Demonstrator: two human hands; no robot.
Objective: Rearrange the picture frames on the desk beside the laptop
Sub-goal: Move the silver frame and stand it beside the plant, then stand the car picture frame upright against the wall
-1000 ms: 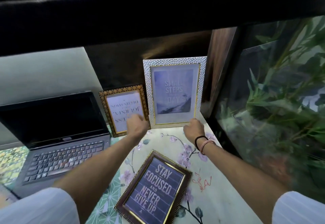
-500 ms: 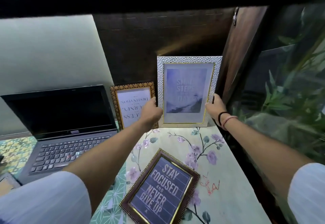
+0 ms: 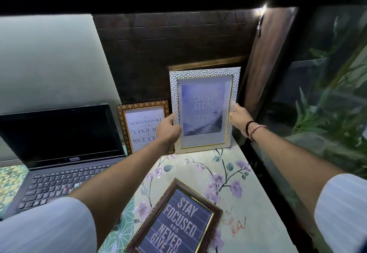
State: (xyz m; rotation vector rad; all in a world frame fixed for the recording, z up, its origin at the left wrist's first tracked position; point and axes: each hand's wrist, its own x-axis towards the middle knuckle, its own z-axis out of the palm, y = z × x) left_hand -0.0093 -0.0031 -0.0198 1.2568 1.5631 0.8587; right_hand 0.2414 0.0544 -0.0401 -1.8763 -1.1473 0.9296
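The left hand covers the lower right corner of the gold frame and part of its upside-down print, so the words read only in pieces. The bottom edge cuts off the dark frame after "GIVE". On the silver frame the pale wording between "STEPS" and "DAY" is too faint to read, and the right hand hides part of its right edge.

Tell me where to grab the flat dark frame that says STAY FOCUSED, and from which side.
The dark frame lies face up and tilted on the desk, near the front edge. Grip its two long side rails from above, one hand each; both sides look clear.
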